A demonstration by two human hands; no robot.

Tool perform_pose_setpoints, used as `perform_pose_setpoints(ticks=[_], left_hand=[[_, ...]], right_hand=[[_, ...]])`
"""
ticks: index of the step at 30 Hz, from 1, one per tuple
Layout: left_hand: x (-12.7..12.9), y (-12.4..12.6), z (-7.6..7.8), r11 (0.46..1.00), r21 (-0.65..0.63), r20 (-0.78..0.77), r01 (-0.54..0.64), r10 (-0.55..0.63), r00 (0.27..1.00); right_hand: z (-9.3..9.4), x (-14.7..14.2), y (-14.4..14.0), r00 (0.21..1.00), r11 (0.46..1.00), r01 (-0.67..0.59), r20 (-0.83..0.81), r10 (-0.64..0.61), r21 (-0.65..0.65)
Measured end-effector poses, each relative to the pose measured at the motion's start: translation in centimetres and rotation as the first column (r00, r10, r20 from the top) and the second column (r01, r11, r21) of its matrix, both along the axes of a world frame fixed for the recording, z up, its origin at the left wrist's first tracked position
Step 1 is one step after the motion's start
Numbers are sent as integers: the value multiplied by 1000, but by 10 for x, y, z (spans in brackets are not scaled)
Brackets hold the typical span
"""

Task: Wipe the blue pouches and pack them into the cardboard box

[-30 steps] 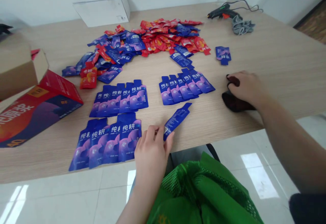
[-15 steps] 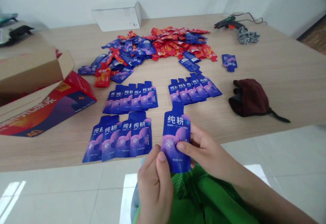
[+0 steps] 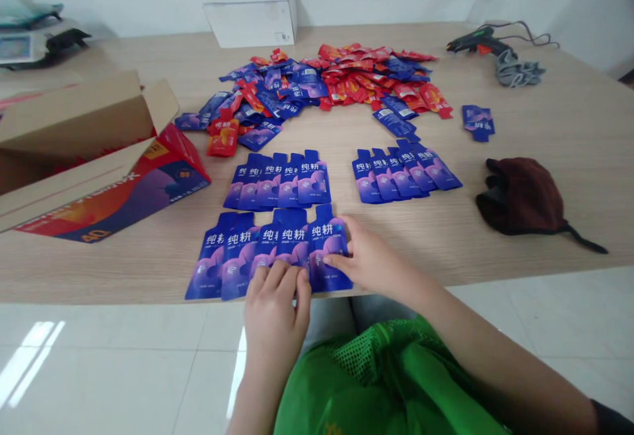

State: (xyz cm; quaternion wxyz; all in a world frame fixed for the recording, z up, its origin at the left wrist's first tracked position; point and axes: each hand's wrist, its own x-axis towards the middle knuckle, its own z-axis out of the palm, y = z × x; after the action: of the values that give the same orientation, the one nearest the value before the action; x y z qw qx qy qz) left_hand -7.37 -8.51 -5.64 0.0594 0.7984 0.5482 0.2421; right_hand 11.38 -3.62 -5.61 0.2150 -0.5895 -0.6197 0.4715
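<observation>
The left hand is laid palm down at the near edge of the table, with its fingers spread flat over the lower ends of the pouches in the near row. Nothing is gripped; the row is only pressed against the tabletop. The right hand is placed just beside it, on the right. Its thumb and forefinger are pinched on the right edge of the blue pouch, which lies flat at the right end of that row and overlaps the pouch next to it.

Behind the near row, a second row of blue pouches is fanned out, and a third row is fanned out to the right of it. Farther back, a loose heap of blue and red pouches is spread across the middle of the table. A single pair of blue pouches lies apart, to the right of the heap.

An opened cardboard carton and a red and purple box stand at the left. A dark cloth is left near the right-hand edge, well apart from both hands. A glue gun and a white box are seen at the far side. A green mesh bag lies below the table edge, in front of the person.
</observation>
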Motion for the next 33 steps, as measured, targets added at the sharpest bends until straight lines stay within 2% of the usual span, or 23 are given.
perform_pose_setpoints(ticks=[2,4,6,8,9,11,12,13,15,17,19,22,24,26,29,33], left_hand=[[3,3,-7,1000,10,-84,-17,18,996],[3,4,-9,1000,2,-104,-23,24,994],[3,5,-6,1000,-12,-56,-27,27,998],[6,7,4,1000,-22,19,-22,22,1000],[9,10,12,1000,-30,43,-2,3,999],[22,22,31,994,-47,42,98,-96,995],[32,31,41,983,-57,22,174,-173,985],[43,43,49,964,-64,-2,257,-258,966],[70,72,59,925,-74,-57,373,-377,924],[97,105,55,897,-111,-170,427,-441,882],[120,136,41,873,-168,-256,458,-487,835],[141,172,12,861,-208,-304,464,-508,806],[146,186,-2,860,-215,-317,463,-510,800],[145,193,-10,866,-206,-321,454,-499,805],[142,197,-11,881,-184,-323,437,-474,819],[141,198,-5,881,-161,-332,445,-473,816]], right_hand=[[6,-2,1,979,996,-25,206,6,90],[12,0,1,942,990,-51,336,5,130],[17,13,1,935,984,-62,356,-2,169],[21,39,5,952,952,-44,301,-51,302],[23,55,10,955,913,-27,282,-97,407],[24,92,24,923,786,-8,306,-231,618],[23,111,34,887,735,-14,347,-304,678],[22,128,44,848,713,-29,395,-354,700],[16,155,64,768,756,-73,520,-374,651],[7,169,78,712,828,-113,626,-319,550],[-3,173,86,690,870,-154,681,-244,468],[-13,171,92,682,887,-199,709,-181,417],[-15,169,96,673,897,-202,721,-164,392],[-14,167,102,669,906,-203,728,-150,372],[-12,163,111,668,913,-202,731,-137,355],[-4,161,118,676,917,-201,727,-124,344]])
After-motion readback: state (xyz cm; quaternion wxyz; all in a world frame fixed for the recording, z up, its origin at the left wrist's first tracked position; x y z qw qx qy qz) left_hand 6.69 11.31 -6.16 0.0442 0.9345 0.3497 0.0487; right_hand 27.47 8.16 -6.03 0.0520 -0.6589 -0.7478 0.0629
